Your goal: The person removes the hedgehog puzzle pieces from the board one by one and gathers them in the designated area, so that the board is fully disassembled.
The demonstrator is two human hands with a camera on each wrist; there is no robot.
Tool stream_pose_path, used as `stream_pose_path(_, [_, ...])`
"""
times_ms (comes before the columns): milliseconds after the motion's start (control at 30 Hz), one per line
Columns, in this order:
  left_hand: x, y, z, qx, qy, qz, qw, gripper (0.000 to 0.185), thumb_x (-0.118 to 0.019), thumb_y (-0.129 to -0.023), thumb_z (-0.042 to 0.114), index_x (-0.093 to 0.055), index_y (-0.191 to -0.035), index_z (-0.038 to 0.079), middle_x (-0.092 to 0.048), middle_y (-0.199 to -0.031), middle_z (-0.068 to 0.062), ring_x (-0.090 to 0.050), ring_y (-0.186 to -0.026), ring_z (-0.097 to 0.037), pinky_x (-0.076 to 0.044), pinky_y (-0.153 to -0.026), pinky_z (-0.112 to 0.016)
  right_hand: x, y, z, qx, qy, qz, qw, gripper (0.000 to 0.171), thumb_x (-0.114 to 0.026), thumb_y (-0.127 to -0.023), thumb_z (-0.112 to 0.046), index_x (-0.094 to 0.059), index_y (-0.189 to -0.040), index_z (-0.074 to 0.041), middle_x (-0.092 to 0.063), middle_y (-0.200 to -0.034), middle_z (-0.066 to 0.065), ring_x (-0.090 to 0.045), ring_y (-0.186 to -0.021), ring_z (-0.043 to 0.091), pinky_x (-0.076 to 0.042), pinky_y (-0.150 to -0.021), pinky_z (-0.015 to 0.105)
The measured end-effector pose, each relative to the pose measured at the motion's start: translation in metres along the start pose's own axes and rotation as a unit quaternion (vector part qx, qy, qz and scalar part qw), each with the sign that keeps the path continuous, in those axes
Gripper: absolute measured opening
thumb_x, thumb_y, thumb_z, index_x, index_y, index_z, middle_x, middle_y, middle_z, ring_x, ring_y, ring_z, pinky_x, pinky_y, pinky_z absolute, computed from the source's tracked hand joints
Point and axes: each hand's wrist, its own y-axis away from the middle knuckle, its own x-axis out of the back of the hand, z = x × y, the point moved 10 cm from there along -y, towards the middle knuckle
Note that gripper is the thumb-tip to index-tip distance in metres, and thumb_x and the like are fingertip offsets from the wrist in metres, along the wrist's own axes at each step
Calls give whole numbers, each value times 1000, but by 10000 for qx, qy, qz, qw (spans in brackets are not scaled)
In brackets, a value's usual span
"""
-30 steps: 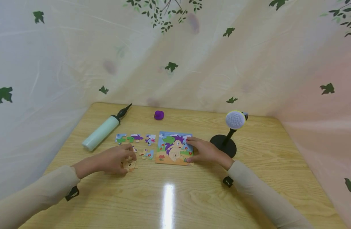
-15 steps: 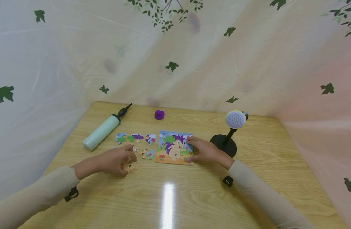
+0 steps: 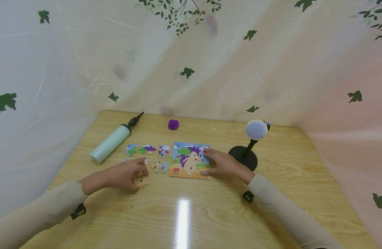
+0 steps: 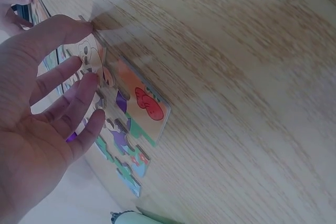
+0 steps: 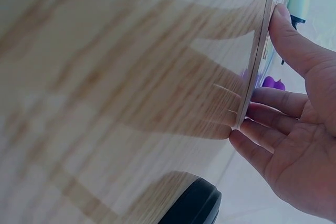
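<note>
My left hand (image 3: 127,174) pinches a beige jigsaw puzzle piece (image 3: 143,180) on the table, thumb at one edge and fingertips at another. Its ring and little fingers stay loose in the left wrist view, where an orange piece with red strawberries (image 4: 148,103) lies beside it. The right hand (image 3: 223,163) rests its fairly straight fingers and thumb along the right side of a square puzzle board (image 3: 191,160), printed with a purple-spined hedgehog. More loose pieces lie left of the board, among them a blue and green one (image 3: 131,150) and one with a red flower (image 3: 160,167).
A pale green hand pump (image 3: 111,143) lies at the table's left. Behind the pieces sits a small purple toy duck (image 3: 173,125). A microphone (image 3: 256,130) on a round black stand (image 3: 243,158) stands just right of the right hand. Printed fabric hangs behind the table.
</note>
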Motion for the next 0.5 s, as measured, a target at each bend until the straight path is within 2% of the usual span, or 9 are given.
stream_pose_path(500, [-2, -2, -2, 19, 32, 252, 9997, 29, -84, -76, 15, -71, -101, 9, -56, -101, -1, -50, -73, -4, -46, -62, -19, 2, 1, -4, 16, 10, -31, 10000, 85, -76, -89, -46, -44, -151, 2, -37, -163, 16, -35, -151, 37, -35, -120, 53])
